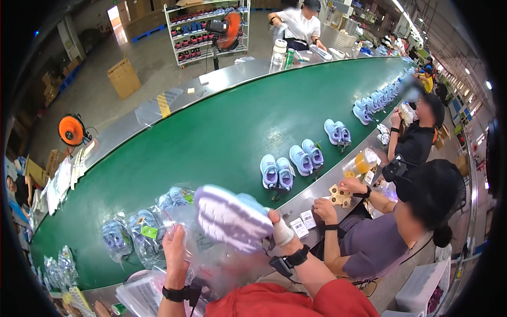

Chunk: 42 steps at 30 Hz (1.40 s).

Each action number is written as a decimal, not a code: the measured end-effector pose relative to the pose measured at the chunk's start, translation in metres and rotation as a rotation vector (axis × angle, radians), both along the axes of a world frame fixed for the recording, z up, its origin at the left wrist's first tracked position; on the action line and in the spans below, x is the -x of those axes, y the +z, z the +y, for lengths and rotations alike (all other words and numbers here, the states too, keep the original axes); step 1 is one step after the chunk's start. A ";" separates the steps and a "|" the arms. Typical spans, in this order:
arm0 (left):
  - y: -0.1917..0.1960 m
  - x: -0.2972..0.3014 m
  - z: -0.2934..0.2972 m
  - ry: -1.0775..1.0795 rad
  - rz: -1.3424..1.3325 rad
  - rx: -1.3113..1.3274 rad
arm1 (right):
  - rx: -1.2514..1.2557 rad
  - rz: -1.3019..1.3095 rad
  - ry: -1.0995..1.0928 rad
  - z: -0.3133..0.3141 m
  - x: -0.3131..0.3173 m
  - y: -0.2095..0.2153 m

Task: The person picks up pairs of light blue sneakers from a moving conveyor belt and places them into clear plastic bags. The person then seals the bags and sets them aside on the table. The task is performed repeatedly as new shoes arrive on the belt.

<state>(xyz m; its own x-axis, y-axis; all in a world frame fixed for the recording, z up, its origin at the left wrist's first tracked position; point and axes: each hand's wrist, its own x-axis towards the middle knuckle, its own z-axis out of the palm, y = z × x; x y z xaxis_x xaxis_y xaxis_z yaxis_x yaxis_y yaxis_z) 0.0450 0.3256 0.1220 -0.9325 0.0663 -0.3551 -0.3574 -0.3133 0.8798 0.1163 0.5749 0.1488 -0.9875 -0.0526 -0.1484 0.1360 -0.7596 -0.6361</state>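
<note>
My right hand, white wrap around a finger or thumb, is closed on a pair of light-blue sneakers. They are tilted so that a white and lavender sole shows, largely hiding the second shoe. My left hand pinches the edge of a clear plastic bag, which hangs below and beside the shoes. Whether the shoe tips are inside the bag I cannot tell. Left of my left hand, bagged sneakers lie on the green conveyor belt. Unbagged pairs stand on the belt ahead to the right.
Clear bags are stacked by my left forearm. Close on my right, a co-worker handles tan stickers beside white labels on the metal ledge. Another person stands across the belt. An orange fan is at far left.
</note>
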 end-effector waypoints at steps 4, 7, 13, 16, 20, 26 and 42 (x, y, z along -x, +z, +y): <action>0.019 -0.001 0.007 -0.002 0.103 0.013 | -0.848 -0.027 0.415 -0.006 -0.009 -0.016; 0.001 -0.013 -0.004 -0.010 0.153 0.067 | -1.398 0.052 0.504 -0.027 -0.017 -0.013; 0.019 -0.026 0.002 -0.074 0.418 0.296 | -1.700 0.086 0.381 -0.045 -0.033 -0.014; 0.024 -0.053 0.012 -0.275 0.510 0.565 | -1.787 0.036 0.355 -0.048 -0.033 -0.006; 0.017 -0.083 0.053 -0.447 0.610 0.567 | -2.080 0.272 0.040 -0.066 -0.024 -0.046; 0.045 0.028 0.050 -0.289 0.622 0.647 | -2.163 0.732 0.111 -0.098 -0.036 0.008; -0.023 -0.105 0.055 -0.728 0.760 0.654 | -2.037 0.299 -0.179 -0.087 -0.006 -0.029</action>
<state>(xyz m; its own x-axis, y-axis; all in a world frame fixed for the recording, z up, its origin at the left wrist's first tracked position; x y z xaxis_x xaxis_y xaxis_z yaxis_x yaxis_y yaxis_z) 0.1496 0.3807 0.0994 -0.7369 0.6689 0.0982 0.4050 0.3205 0.8563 0.1222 0.4881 0.1200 -0.9613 0.0223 0.2745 -0.0882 0.9193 -0.3836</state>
